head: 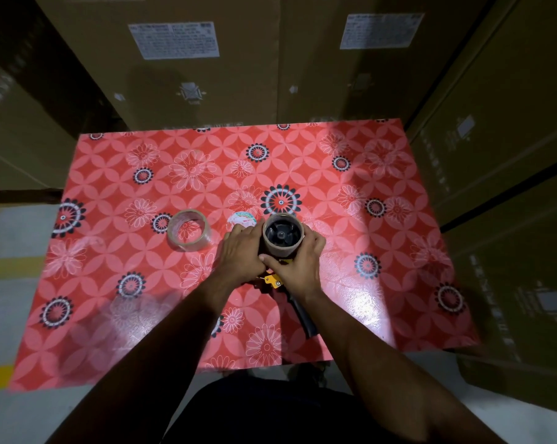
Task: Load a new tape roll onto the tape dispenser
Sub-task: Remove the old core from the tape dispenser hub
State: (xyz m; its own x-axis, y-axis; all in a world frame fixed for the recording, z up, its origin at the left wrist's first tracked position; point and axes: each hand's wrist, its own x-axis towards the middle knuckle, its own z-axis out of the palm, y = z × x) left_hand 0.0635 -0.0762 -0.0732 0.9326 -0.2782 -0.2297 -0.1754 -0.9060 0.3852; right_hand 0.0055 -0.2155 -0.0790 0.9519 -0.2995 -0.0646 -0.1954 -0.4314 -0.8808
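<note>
A tape dispenser (272,281) with a yellow frame and black handle lies on the red flowered table (382,283). On its black spool hub sits a brown cardboard core (282,249). My left hand (240,256) grips the core's left side and my right hand (298,262) wraps its right side and front, thumb across the core. A clear tape roll (189,230) lies flat on the table, left of my hands and apart from them. The dispenser's front part is hidden under my hands.
A small round white sticker or disc (241,218) lies just behind my left hand. Tall cardboard boxes (190,75) stand close behind and to the right of the table. Grey floor with yellow lines (1,270) shows at the left.
</note>
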